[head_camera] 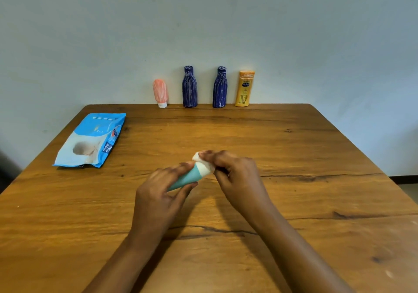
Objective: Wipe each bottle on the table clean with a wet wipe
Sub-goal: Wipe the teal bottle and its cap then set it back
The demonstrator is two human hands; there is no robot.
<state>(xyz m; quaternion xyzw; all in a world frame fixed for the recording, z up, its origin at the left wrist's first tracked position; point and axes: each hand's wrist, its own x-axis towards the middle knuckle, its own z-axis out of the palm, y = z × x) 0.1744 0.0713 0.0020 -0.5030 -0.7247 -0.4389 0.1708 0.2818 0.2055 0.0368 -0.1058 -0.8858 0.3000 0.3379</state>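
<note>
Teal bottle (184,179), white wipe (196,157) at tip

Far edge of table (294,134), at the wall (316,43): upright row of pink tube (160,92), blue bottle (189,87), second blue bottle (219,87), yellow bottle (244,89); narrow gaps between. Wipes pack (90,141) flat at far left. Mid-table: left hand (158,193) round teal bottle (185,178), right hand (237,175) pinching wet wipe (196,157) at its top. Open wood right of the hands, left of them below the pack, also between hands and row.
</note>
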